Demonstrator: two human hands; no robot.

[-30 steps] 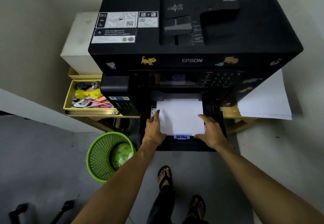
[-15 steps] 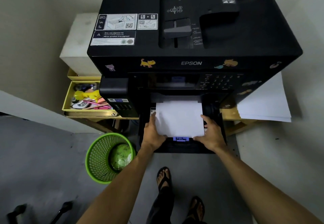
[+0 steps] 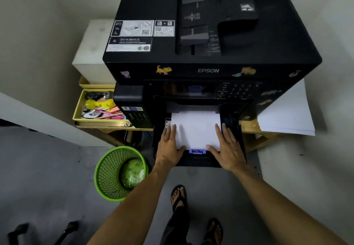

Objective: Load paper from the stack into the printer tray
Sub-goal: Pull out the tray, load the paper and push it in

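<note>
Wooden table [image 3: 251,128], black printer [image 3: 210,34], paper stack [image 3: 285,116], yellow tray [image 3: 76,110]

Black printer [image 3: 210,34], white paper [image 3: 195,126], green mesh bin [image 3: 107,174], yellow drawer [image 3: 76,110], blue tray clip [image 3: 197,151].

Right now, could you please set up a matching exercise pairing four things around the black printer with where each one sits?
Things:
1. green mesh wastebasket
2. white paper stack
3. yellow plastic toy
4. blue tray clip

Places:
A. in the open yellow drawer left of the printer
B. at the near edge of the loaded sheets, between the left hand and right hand
C. on the floor, below and left of the tray
D. on the wooden table right of the printer

Pairs: 1-C, 2-D, 3-A, 4-B
</note>
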